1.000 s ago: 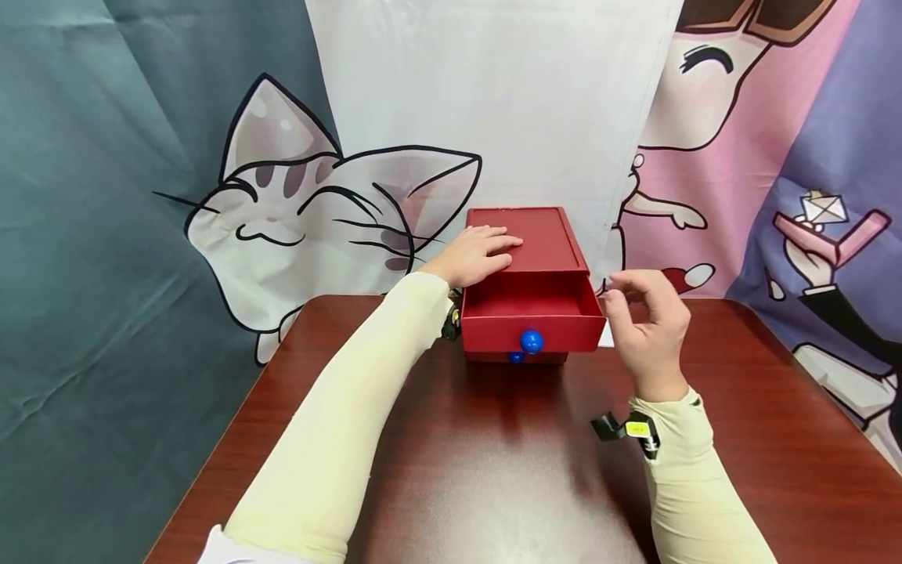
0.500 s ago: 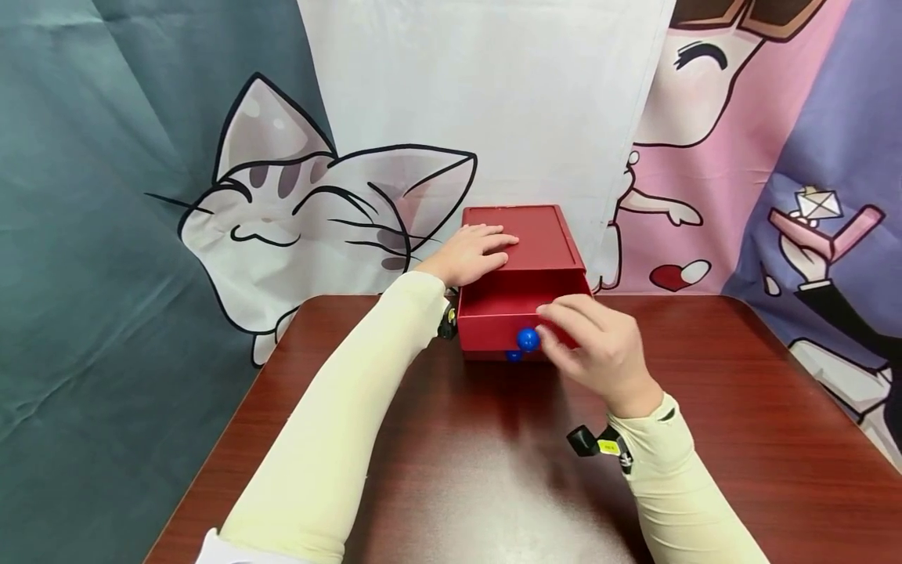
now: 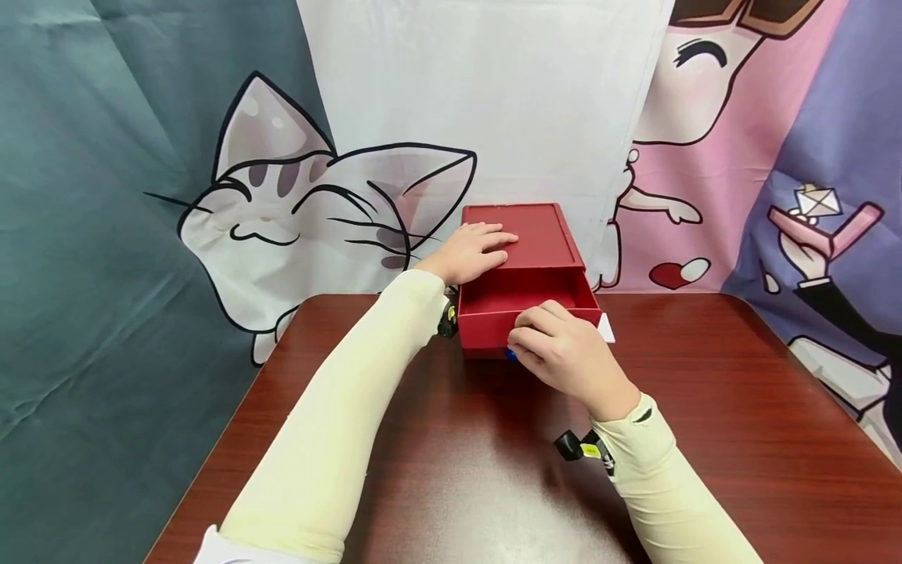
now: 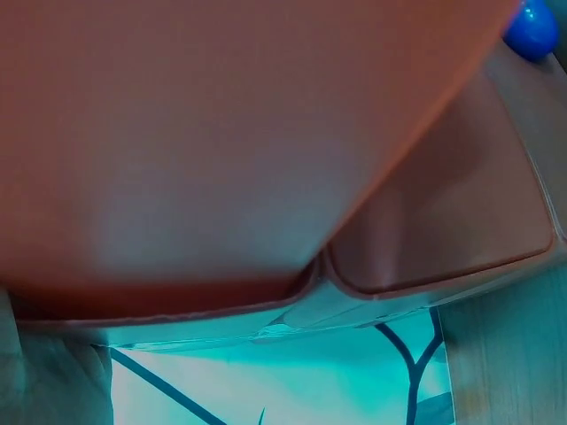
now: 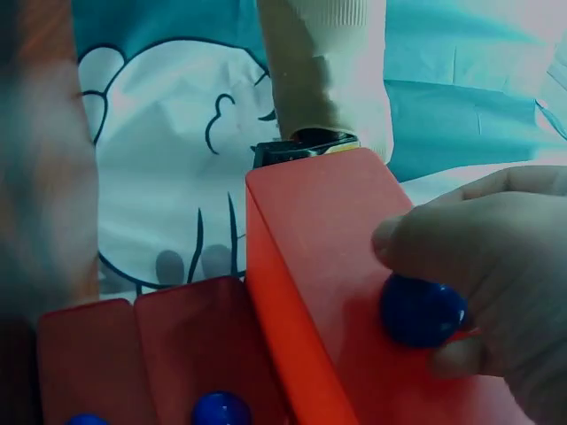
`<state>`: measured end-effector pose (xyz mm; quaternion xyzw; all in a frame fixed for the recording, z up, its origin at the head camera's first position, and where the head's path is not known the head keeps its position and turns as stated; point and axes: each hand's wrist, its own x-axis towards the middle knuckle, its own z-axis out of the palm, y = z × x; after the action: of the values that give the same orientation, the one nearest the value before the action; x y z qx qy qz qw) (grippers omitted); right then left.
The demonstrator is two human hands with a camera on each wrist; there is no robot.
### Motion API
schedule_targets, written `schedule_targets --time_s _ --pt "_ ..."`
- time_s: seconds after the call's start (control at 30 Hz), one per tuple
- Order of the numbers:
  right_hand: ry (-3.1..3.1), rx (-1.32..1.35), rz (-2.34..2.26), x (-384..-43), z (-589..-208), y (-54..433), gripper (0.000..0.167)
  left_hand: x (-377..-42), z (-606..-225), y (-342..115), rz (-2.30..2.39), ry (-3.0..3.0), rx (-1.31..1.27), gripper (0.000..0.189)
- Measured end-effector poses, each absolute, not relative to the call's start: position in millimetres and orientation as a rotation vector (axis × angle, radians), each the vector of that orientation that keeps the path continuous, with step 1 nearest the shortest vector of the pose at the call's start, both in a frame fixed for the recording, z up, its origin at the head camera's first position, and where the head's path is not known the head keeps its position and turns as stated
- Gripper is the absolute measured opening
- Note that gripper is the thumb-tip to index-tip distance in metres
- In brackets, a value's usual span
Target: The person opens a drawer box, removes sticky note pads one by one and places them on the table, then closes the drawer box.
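Drawer, red and standing part-way out of its cabinet, sits just right of the middle in the head view, straight beyond the right hand. That hand is bent round the blue knob on the drawer's front: the right wrist view shows one digit above the knob and another below it, though how firmly they press I cannot tell. From these fingers the drawer runs away up the frame into the cabinet, and that front-to-back line looks like the one that matters, with the right hand nearer the front.

Farther up, the left hand lies on the left part of the cabinet top, fingers stretched and slightly apart, gripping nothing. Below the drawer, two lower fronts with their own blue knobs show at the lower left of the right wrist view.

Beneath everything is a glossy brown table, which spreads to both sides of the cabinet and down to the bottom edge. A small white piece shows beside the drawer's right side. Cartoon-printed cloth hangs behind.
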<state>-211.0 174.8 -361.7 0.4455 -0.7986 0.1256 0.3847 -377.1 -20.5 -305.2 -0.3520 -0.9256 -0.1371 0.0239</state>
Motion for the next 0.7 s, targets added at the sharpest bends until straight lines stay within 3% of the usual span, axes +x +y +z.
schedule_targets --time_s 0.7 --pt "-2.12 1.077 0.22 -207.6 -358.7 165.6 0.015 -377.5 -303.5 -20.9 -0.456 -2.867 -1.092 0.049"
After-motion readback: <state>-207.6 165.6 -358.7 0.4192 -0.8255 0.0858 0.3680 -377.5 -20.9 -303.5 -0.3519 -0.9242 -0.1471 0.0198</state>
